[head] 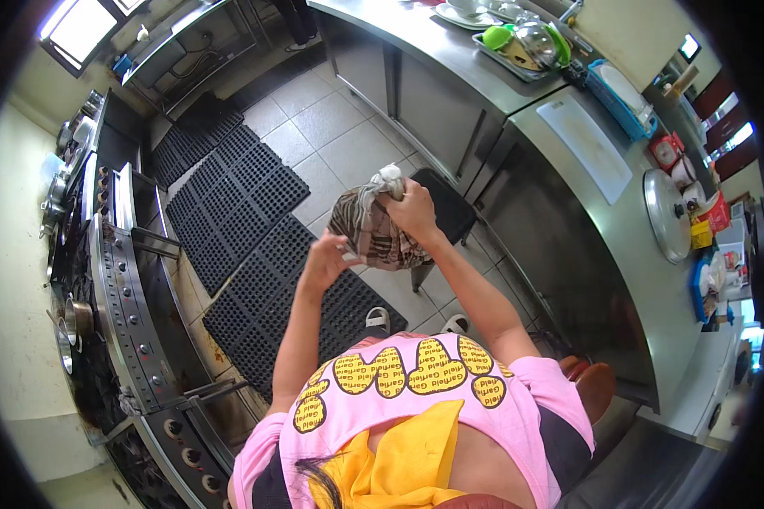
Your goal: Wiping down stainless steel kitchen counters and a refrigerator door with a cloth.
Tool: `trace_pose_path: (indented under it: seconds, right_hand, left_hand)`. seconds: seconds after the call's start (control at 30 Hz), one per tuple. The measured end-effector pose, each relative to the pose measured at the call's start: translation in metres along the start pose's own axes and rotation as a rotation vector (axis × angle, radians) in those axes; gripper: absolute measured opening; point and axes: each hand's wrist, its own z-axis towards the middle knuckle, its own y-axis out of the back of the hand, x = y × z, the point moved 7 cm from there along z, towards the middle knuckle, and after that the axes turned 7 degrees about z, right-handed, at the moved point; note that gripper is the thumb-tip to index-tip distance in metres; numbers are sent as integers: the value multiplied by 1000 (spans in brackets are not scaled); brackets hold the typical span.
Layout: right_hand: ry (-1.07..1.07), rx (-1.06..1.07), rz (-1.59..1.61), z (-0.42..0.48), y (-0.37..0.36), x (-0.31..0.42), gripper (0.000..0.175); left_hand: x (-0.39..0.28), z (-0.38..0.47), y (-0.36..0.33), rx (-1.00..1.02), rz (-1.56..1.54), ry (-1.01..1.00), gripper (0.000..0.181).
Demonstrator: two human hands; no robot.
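Observation:
A rounded bundle (382, 232) in a brown, black and pale patterned covering hangs in front of me, above the floor and partly over a black stool (451, 207). Its top is gathered into a whitish twisted neck (382, 181). My right hand (410, 210) grips the bundle at this neck, fingers curled around the gathered material. At the bundle's left side is my left hand (328, 259), slightly blurred, with fingers apart; whether its fingertips touch the covering is hard to tell. What the bundle contains is hidden.
Stoves (127, 292) with a pot (78, 318) line the left. Black rubber mats (242, 191) lie on the tiles. On the right, a steel counter (566, 153) bears a white cutting board (584, 149), a large lid (667, 216) and a dish-filled tray (516, 67). Another person's legs (296, 22) show far ahead.

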Motion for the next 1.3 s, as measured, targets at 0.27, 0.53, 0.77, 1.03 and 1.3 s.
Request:
trace_pose_path:
  seconds: [0.27,0.53,0.77,1.03,1.3]
  right_hand:
    - [236,558,-256,13,-131,47,56]
    - [360,871,34,23,-180,44,75]
    - [64,706,552,67,-222,17,76]
    - [-519,556,1457,174,-244,-34,50]
    - [-347,692,1937,304,-233,-29,42]
  left_hand:
    - [-9,21,114,-539,96,-46,29]
    - [-136,7,126,-511,240,-106,26]
    - [-186,33,97,-104,404,-182,55]
    - [-260,98,159,-512,775,-318,33]
    - [-278,251,158,-104,530,-439,39]
